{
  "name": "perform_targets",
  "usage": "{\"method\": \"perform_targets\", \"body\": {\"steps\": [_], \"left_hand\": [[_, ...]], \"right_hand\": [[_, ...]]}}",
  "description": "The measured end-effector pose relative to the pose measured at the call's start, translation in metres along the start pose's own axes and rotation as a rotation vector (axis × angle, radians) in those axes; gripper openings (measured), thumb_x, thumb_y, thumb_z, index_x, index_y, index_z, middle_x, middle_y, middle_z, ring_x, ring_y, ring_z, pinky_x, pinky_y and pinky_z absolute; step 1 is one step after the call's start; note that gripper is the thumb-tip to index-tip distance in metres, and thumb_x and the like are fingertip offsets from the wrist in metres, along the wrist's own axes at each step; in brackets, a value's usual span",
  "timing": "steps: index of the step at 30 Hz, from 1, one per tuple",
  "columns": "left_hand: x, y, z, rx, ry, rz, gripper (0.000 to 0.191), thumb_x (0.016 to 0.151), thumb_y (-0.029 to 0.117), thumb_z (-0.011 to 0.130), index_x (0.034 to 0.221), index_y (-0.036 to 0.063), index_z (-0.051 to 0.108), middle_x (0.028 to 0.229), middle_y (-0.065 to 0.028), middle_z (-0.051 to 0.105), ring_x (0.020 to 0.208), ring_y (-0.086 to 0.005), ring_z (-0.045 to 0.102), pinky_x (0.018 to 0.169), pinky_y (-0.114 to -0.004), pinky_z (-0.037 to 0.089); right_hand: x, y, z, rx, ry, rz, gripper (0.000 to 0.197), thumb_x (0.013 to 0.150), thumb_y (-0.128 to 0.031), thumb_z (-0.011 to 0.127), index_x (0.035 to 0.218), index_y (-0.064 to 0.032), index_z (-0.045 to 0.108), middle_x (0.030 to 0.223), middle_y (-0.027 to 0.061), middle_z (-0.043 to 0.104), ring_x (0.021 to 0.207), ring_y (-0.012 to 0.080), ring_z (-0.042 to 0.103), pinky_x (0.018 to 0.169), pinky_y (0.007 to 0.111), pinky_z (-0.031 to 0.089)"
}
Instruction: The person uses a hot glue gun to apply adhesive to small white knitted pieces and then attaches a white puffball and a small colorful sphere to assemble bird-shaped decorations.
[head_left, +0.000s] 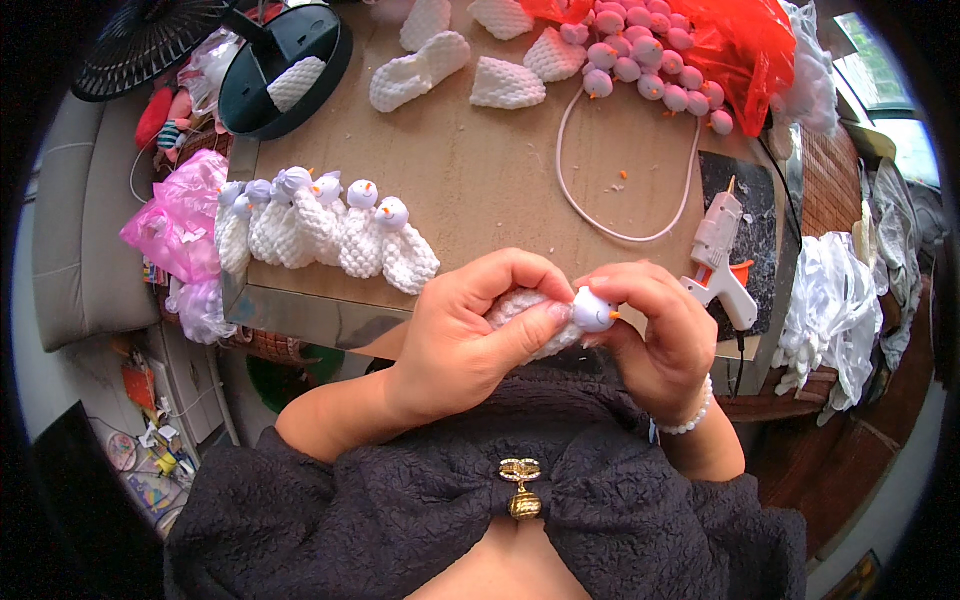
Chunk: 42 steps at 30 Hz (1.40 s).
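Observation:
My left hand (480, 330) grips a white crocheted body (517, 306), its thumb and forefinger pinching the end beside a snowman head. That white snowman head (594, 309), with an orange nose and a drawn smile, is held by the fingers of my right hand (664, 330). Head and body touch; whether they are joined is hidden by my fingers. Both hands are over the table's near edge. To the left stands a row of snowman figures (322, 217) with white crocheted bodies and small round heads.
A glue gun (720, 255) lies on a dark mat (757, 195) at the right. Several round heads (649, 52) spill from a red plastic bag (750, 60). White crocheted pieces (420, 71) lie at the back. A white cable (562, 172) loops across the table (480, 172). A fan (281, 112) stands back left.

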<state>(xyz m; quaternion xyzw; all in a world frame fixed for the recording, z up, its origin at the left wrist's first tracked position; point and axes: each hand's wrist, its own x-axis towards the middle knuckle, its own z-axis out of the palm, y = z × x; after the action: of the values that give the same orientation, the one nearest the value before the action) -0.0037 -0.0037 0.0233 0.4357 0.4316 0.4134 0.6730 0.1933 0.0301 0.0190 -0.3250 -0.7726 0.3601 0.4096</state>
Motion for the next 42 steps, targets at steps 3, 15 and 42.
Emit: {"method": "perform_targets", "body": {"steps": [3, 15, 42], "left_hand": [[-0.001, -0.004, 0.001, -0.075, 0.006, 0.025, 0.013, 0.094, 0.007, 0.061, 0.105, 0.0000, 0.060, 0.097, -0.0011, 0.062, 0.085, -0.0046, 0.054, 0.075, -0.020, 0.045], [-0.008, 0.001, -0.007, 0.102, 0.031, 0.182, 0.020, 0.091, 0.004, 0.064, 0.111, 0.0014, 0.059, 0.099, -0.0043, 0.063, 0.093, -0.0071, 0.058, 0.080, -0.023, 0.047], [-0.034, 0.003, -0.064, 0.988, 0.571, 1.004, 0.030, 0.085, -0.009, 0.051, 0.100, 0.0086, 0.033, 0.080, -0.0074, 0.042, 0.073, -0.0185, 0.039, 0.071, -0.037, 0.039]], "right_hand": [[-0.003, -0.001, 0.006, -0.020, 0.027, -0.048, 0.037, 0.068, 0.004, 0.075, 0.102, 0.0040, 0.061, 0.090, 0.0160, 0.066, 0.077, 0.0284, 0.066, 0.067, 0.034, 0.054], [0.003, -0.001, 0.011, -0.091, 0.036, -0.089, 0.038, 0.069, -0.002, 0.076, 0.104, 0.0036, 0.062, 0.090, 0.0153, 0.066, 0.078, 0.0299, 0.065, 0.068, 0.036, 0.053], [0.092, 0.034, 0.040, -0.662, -0.067, -0.175, 0.025, 0.077, -0.009, 0.068, 0.099, 0.0007, 0.061, 0.100, 0.0155, 0.061, 0.094, 0.0327, 0.058, 0.082, 0.041, 0.049]]}}
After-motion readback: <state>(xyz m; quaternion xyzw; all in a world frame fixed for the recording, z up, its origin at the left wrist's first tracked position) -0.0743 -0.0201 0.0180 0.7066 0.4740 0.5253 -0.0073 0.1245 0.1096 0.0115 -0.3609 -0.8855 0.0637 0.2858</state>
